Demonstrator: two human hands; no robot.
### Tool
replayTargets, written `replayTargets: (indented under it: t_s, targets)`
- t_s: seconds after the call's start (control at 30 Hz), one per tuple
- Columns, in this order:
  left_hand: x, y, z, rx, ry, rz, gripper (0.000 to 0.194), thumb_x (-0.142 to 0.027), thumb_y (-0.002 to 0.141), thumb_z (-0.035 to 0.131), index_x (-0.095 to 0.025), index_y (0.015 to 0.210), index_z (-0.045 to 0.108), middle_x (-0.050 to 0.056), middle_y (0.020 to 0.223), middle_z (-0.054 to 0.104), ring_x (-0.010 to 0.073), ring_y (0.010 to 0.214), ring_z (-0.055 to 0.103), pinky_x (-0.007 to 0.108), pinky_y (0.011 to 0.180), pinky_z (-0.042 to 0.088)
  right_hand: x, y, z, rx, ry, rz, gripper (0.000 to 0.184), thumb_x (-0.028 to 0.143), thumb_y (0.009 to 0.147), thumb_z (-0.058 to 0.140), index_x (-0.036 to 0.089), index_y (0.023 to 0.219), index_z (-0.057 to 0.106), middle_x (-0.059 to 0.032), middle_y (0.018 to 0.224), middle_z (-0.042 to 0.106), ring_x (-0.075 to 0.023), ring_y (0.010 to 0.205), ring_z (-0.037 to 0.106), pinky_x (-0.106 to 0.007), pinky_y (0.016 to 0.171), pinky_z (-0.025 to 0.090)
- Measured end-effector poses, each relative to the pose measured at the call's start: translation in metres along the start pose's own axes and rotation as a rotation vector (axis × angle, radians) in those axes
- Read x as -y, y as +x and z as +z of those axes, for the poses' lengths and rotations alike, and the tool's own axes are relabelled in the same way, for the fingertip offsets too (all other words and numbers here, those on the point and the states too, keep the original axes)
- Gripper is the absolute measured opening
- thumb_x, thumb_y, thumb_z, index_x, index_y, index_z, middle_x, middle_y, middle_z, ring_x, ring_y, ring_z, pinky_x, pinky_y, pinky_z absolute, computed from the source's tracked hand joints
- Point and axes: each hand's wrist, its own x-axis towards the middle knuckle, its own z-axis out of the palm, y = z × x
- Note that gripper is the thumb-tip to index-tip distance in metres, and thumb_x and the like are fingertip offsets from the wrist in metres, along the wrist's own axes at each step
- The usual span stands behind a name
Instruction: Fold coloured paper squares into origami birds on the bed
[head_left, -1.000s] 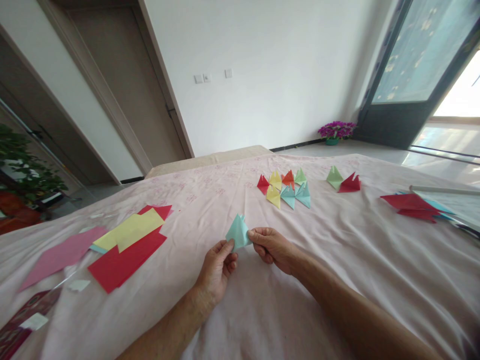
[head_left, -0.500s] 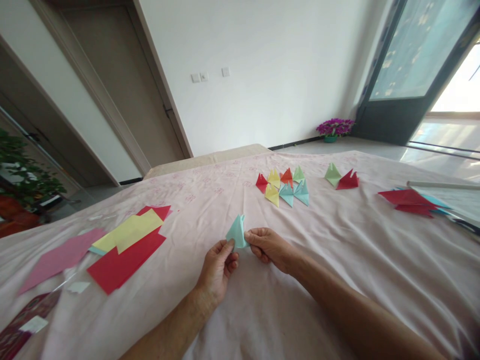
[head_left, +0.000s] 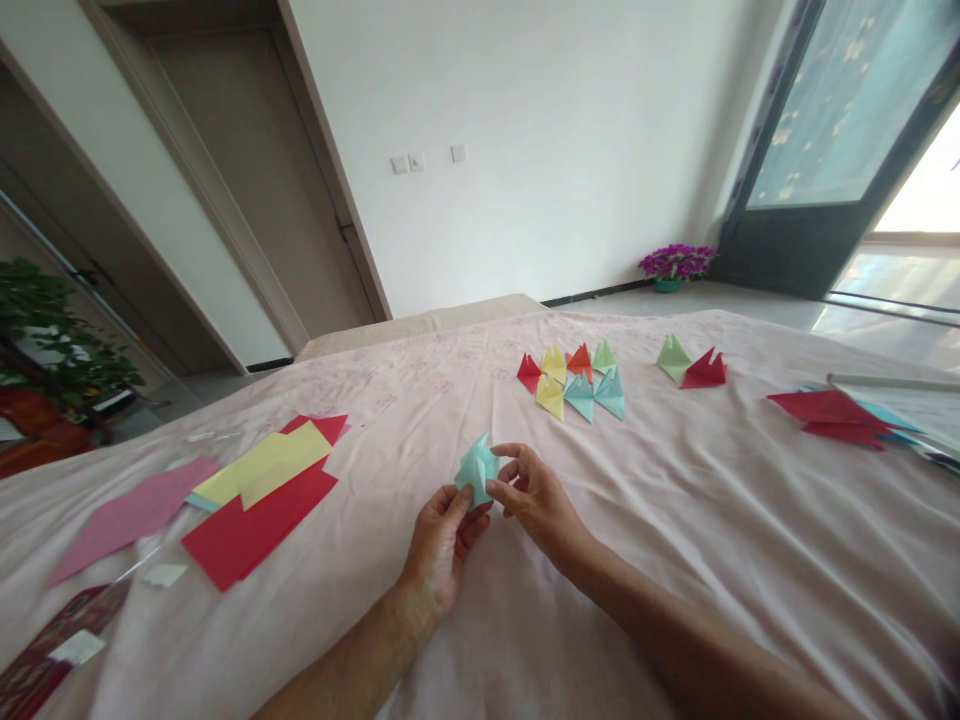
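Above the middle of the cloth, my left hand (head_left: 444,535) pinches a light blue folded paper (head_left: 475,470) by its lower edge, thumb in front and fingers curled behind. The paper's peak points up and its front looks partly spread. On its right side, my right hand (head_left: 534,500) has the thumb against the lower part and the index finger at the upper edge, with the other fingers bent. Beyond the hands stand several folded paper pieces, among them a yellow one (head_left: 550,398), a light blue one (head_left: 580,397) and an orange-red one (head_left: 579,360).
Red paper sheets (head_left: 259,530), yellow sheets (head_left: 262,465) and a pink sheet (head_left: 135,515) lie left on the pink tablecloth (head_left: 405,400). A green folded piece (head_left: 673,358) and a dark red one (head_left: 705,370) stand right, with red papers (head_left: 832,412) farther right.
The light blue paper has gone from a flat triangle to a more opened shape. My right thumb and index finger have moved apart along its right side. The view has shifted slightly.
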Motion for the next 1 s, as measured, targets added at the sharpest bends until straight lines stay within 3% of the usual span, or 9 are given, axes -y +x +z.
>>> replayTargets:
  t_s: [0.17, 0.33, 0.43, 0.53, 0.67, 0.77, 1.0]
  targets:
    - [0.000, 0.000, 0.000, 0.023, -0.025, 0.019, 0.023, -0.027, 0.070, 0.081, -0.015, 0.082, 0.064, 0.003, 0.087, 0.069, 0.0119, 0.079, 0.067, 0.017, 0.065, 0.055, -0.004, -0.003, 0.001, -0.056, -0.138, -0.106, 0.044, 0.022, 0.076, 0.064, 0.029, 0.118, 0.051, 0.0035, 0.087, 0.060, -0.0099, 0.057, 0.058, -0.024, 0.054, 0.047]
    - [-0.001, 0.000, 0.001, -0.004, -0.043, 0.055, 0.025, -0.028, 0.068, 0.083, -0.015, 0.077, 0.063, 0.001, 0.082, 0.067, 0.0107, 0.076, 0.066, 0.017, 0.066, 0.055, 0.003, -0.009, -0.002, -0.041, -0.361, -0.254, 0.016, 0.028, 0.085, 0.059, 0.027, 0.100, 0.063, -0.0010, 0.093, 0.065, -0.0129, 0.067, 0.062, -0.026, 0.064, 0.048]
    - [-0.001, 0.000, 0.001, 0.006, -0.051, 0.094, 0.026, -0.028, 0.068, 0.082, -0.014, 0.075, 0.063, 0.000, 0.079, 0.066, 0.0101, 0.074, 0.065, 0.020, 0.071, 0.056, 0.009, -0.014, -0.002, 0.006, -0.410, -0.338, 0.016, 0.031, 0.088, 0.056, 0.026, 0.099, 0.067, -0.0047, 0.101, 0.064, -0.0143, 0.073, 0.064, -0.025, 0.062, 0.048]
    - [0.000, -0.001, 0.001, 0.049, -0.043, 0.127, 0.024, -0.030, 0.072, 0.079, -0.014, 0.076, 0.063, 0.000, 0.078, 0.065, 0.0101, 0.074, 0.063, 0.022, 0.075, 0.055, 0.011, -0.018, 0.000, 0.024, -0.430, -0.358, 0.020, 0.031, 0.083, 0.063, 0.026, 0.103, 0.066, -0.0058, 0.109, 0.062, -0.0156, 0.076, 0.064, -0.023, 0.056, 0.048]
    - [0.001, -0.002, 0.001, 0.071, 0.007, 0.139, 0.022, -0.031, 0.073, 0.078, -0.014, 0.076, 0.063, 0.000, 0.078, 0.064, 0.0103, 0.075, 0.061, 0.025, 0.078, 0.054, 0.012, -0.018, 0.002, -0.033, -0.488, -0.367, 0.010, 0.032, 0.084, 0.063, 0.027, 0.089, 0.070, -0.0050, 0.105, 0.062, -0.0154, 0.075, 0.062, -0.024, 0.056, 0.048]
    - [0.000, -0.002, 0.001, 0.047, 0.090, 0.171, 0.025, -0.033, 0.069, 0.080, -0.014, 0.077, 0.065, 0.001, 0.080, 0.066, 0.0124, 0.078, 0.062, 0.027, 0.080, 0.053, 0.014, -0.018, 0.001, -0.045, -0.455, -0.365, 0.015, 0.034, 0.087, 0.059, 0.025, 0.084, 0.070, -0.0060, 0.103, 0.061, -0.0135, 0.069, 0.059, -0.024, 0.054, 0.047]
    - [-0.007, 0.001, -0.002, 0.031, 0.201, 0.277, 0.029, -0.034, 0.067, 0.081, -0.015, 0.082, 0.065, 0.001, 0.079, 0.066, 0.0123, 0.073, 0.060, 0.024, 0.072, 0.049, 0.013, -0.018, -0.002, 0.003, -0.420, -0.377, 0.013, 0.030, 0.086, 0.059, 0.024, 0.080, 0.069, -0.0051, 0.095, 0.063, -0.0152, 0.075, 0.060, -0.024, 0.056, 0.046]
